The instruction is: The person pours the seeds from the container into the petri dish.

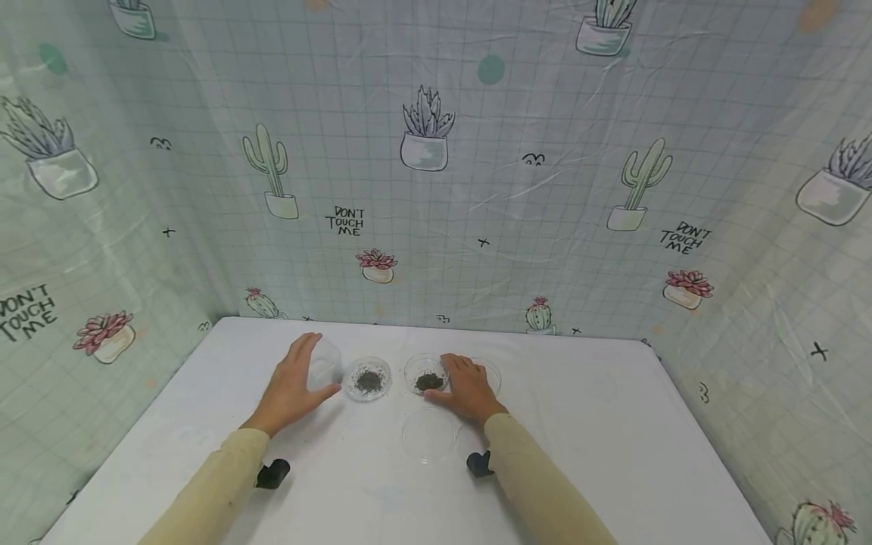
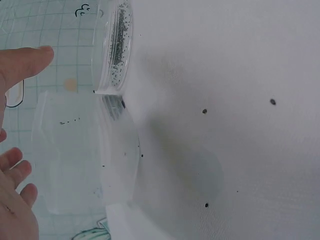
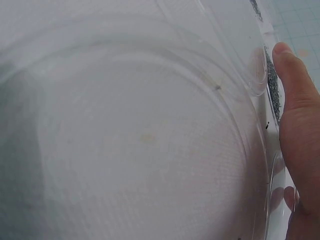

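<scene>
Near the table's left back, my left hand (image 1: 289, 390) has its thumb and fingers spread beside a clear angular plastic container (image 1: 327, 362). In the left wrist view a gap shows between the fingers and this container (image 2: 75, 160). Just right of it, a clear petri dish (image 1: 356, 365) holds dark grains (image 1: 369, 381). My right hand (image 1: 470, 389) holds the edge of a second petri dish (image 1: 413, 364), thumb at the front and fingers at the back. Dark grains (image 1: 429, 381) lie in this one too. The right wrist view shows the thumb (image 3: 295, 75) against its side.
A clear round dish or lid (image 1: 429, 435) lies on the white table (image 1: 599, 431) in front, with another clear rim partly under my right wrist. One more clear dish (image 1: 496, 373) stands behind my right hand. Stray dark specks dot the table. Printed cloth (image 1: 511, 197) hangs around it.
</scene>
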Available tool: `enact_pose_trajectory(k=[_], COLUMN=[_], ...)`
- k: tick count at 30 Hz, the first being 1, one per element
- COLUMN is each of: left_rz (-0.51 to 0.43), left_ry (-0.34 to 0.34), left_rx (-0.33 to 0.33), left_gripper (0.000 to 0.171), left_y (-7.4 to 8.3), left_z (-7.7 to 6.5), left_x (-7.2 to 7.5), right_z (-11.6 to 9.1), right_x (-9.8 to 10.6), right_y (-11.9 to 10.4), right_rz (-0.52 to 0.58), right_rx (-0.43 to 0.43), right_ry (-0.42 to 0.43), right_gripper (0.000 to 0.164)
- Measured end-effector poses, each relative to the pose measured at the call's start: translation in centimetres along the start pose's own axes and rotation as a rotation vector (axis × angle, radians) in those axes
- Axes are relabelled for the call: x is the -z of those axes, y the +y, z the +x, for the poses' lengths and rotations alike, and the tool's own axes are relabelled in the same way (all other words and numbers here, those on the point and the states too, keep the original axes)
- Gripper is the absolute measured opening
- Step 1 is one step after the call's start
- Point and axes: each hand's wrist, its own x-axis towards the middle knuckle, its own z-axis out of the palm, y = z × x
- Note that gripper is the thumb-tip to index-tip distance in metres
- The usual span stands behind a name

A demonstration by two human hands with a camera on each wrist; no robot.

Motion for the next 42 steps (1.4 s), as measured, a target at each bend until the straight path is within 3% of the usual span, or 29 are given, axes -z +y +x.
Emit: enact_pose_trajectory(k=[10, 18, 42], left_rz=[-0.029, -0.051, -0.154], left_ry=[-0.028, -0.063, -0.113], left_rx=[-0.101, -0.101, -0.196], left_gripper=[0.094, 0.097, 0.097], left_y=[0.5, 1.2, 3.4], left_z=[-0.1, -0.1, 0.5], left_x=[-0.4, -0.5, -1.4], right_z=[0.1, -0.2, -0.1], right_x=[-0.2, 0.2, 0.0], right_y=[0.3, -0.2, 0.2], right_rz=[0.007, 0.020, 0.011], right_rx=[0.025, 0.015, 0.023], right_ry=[0.024, 0.009, 0.017], right_gripper=[0.086, 0.086, 0.086])
